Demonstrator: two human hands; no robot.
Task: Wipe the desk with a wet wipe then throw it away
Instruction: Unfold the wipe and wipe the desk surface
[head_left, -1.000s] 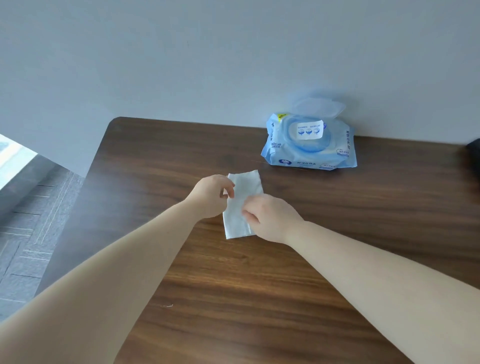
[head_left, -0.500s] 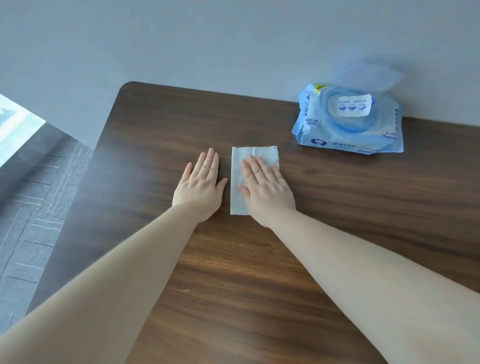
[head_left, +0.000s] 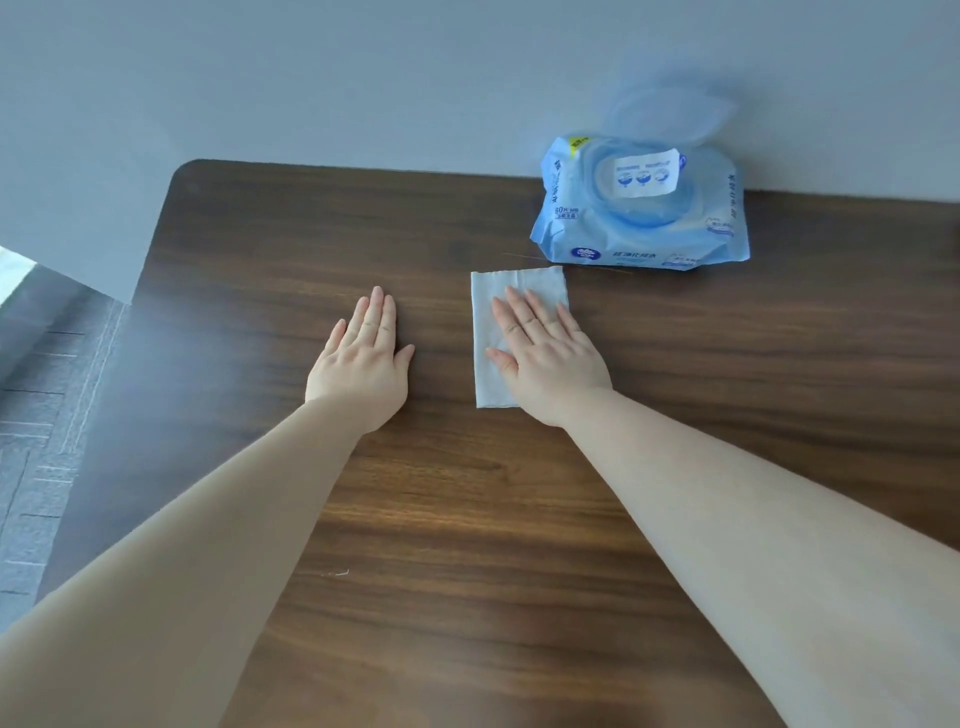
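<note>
The wet wipe (head_left: 501, 312), a white folded rectangle, lies flat on the dark wooden desk (head_left: 467, 519) just before the blue wipe pack (head_left: 641, 208). The right hand (head_left: 550, 358) presses it with fingers spread flat. The left hand (head_left: 363, 358) rests open-palmed on bare wood beside it.

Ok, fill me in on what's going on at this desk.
A person is wiping a dark wooden desk with their bare hands. The right hand lies flat on a white wet wipe, pressing it against the desk. The left hand rests flat on the bare wood beside it, apart from the wipe. A blue wet wipe pack sits by the wall with its lid flipped open. No bin is in view.
</note>
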